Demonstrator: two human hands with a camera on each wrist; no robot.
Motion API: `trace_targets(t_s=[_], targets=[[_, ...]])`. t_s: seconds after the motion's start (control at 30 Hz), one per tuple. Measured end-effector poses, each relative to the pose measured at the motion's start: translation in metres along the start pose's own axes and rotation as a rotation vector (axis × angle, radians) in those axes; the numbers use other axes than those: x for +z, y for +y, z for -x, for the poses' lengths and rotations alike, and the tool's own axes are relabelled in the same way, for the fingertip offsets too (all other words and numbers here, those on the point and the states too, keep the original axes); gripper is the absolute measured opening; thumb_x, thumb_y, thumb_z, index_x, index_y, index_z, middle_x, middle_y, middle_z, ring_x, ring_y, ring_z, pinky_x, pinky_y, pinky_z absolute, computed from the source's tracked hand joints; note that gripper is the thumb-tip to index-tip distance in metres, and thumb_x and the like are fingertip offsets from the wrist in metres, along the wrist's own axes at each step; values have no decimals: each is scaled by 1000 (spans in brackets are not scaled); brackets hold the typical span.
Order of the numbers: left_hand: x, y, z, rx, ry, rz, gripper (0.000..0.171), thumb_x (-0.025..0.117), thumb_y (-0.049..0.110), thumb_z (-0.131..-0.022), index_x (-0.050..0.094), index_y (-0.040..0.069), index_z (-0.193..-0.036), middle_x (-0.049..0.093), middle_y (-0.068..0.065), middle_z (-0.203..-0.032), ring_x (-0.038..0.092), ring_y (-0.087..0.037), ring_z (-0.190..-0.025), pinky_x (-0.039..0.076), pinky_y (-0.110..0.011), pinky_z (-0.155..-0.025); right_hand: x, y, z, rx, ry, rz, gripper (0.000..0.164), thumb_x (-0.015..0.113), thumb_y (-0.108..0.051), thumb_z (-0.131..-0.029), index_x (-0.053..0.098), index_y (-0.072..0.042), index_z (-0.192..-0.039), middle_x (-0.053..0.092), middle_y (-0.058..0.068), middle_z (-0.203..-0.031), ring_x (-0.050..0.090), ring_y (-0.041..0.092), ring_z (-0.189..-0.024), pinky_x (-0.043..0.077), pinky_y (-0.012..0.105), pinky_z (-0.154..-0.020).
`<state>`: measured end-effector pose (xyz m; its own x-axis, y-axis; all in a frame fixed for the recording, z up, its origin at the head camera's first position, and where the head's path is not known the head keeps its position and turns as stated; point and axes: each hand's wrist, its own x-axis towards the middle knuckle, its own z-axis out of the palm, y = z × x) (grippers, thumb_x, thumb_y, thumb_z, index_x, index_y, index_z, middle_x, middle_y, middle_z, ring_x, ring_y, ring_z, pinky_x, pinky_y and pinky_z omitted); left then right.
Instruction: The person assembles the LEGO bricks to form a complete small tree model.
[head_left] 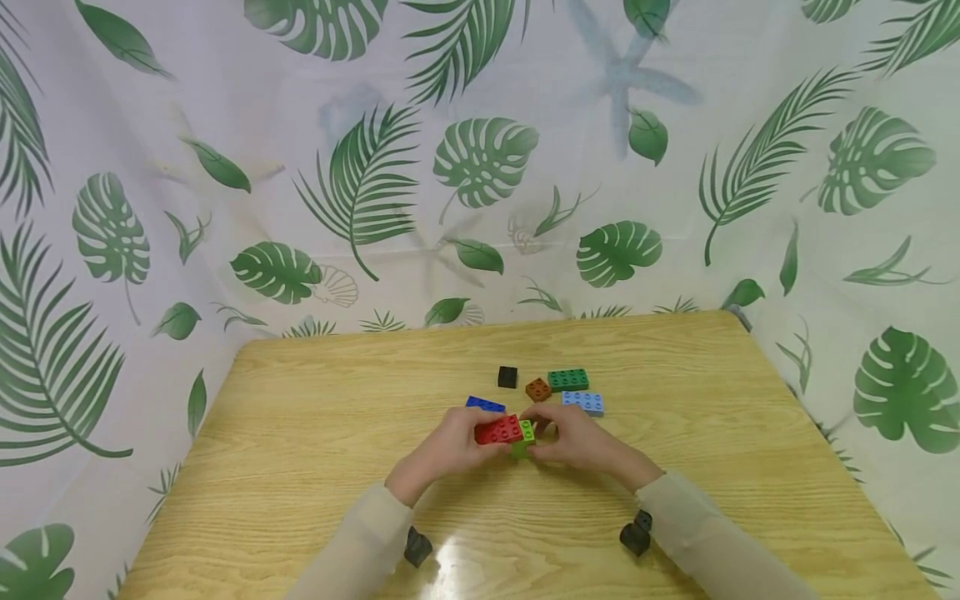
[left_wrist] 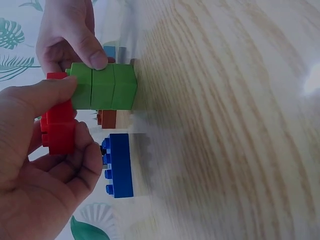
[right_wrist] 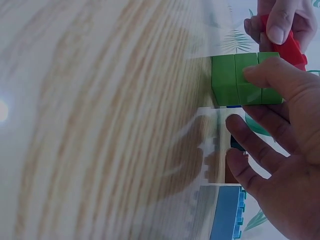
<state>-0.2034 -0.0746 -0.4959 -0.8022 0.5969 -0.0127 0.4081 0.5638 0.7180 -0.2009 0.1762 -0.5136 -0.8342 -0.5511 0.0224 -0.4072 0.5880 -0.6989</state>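
Observation:
My left hand (head_left: pixel 453 442) grips a red brick (head_left: pixel 501 429) with studs on top, thumb on its near side. The brick lies over the left part of a stack of light green bricks (left_wrist: pixel 102 87) standing on the table. In the right wrist view the red brick (right_wrist: pixel 289 47) looks tilted against the stack's top; whether the two are joined I cannot tell. My right hand (head_left: pixel 573 437) holds the green stack between its thumb, which presses the near face, and fingers partly hidden behind it. Just behind my left hand lies a blue brick (head_left: pixel 485 404).
Beyond my hands on the wooden table (head_left: pixel 337 400) lie a black brick (head_left: pixel 507 377), a small brown brick (head_left: pixel 537 389), a dark green brick (head_left: pixel 567 380) and a light blue brick (head_left: pixel 582 403). A leaf-patterned curtain (head_left: pixel 525 250) hangs behind the table.

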Motion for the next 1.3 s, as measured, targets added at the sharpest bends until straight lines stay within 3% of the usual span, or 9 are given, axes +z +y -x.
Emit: trace_targets(t_s=[0.3,0.73,1.0,1.3], targets=[[-5,1,-2,-30,-38,31,52,79,23,-97,65,5,-143,73,-14,-127,59,-11,-89,50,-22,-74,0,1,-1,-2,-5,-1,41,82,-18,-92,69,-10,-130,74,5,-118,68,26,-104,57,38,-88],[-10,0,-9,-21,-81,41,48,81,24,-95,69,0,-136,72,-16,-133,69,-20,-106,58,-32,-89,-1,-1,0,-12,-6,-19,39,81,-18,-93,69,-10,-129,74,6,-118,68,27,-104,57,41,-88],[-12,5,-13,-42,-108,31,42,80,23,-96,72,3,-132,74,-12,-128,66,-13,-98,54,-25,-83,0,2,-1,-4,20,-19,39,81,-16,-92,69,-10,-129,74,6,-117,68,25,-102,57,36,-84],[-11,3,-9,-62,-85,17,50,81,31,-95,70,6,-137,72,-12,-133,67,-17,-103,57,-33,-88,3,3,0,-16,19,-21,39,82,-17,-92,69,-7,-127,74,9,-116,70,27,-101,59,39,-85]])
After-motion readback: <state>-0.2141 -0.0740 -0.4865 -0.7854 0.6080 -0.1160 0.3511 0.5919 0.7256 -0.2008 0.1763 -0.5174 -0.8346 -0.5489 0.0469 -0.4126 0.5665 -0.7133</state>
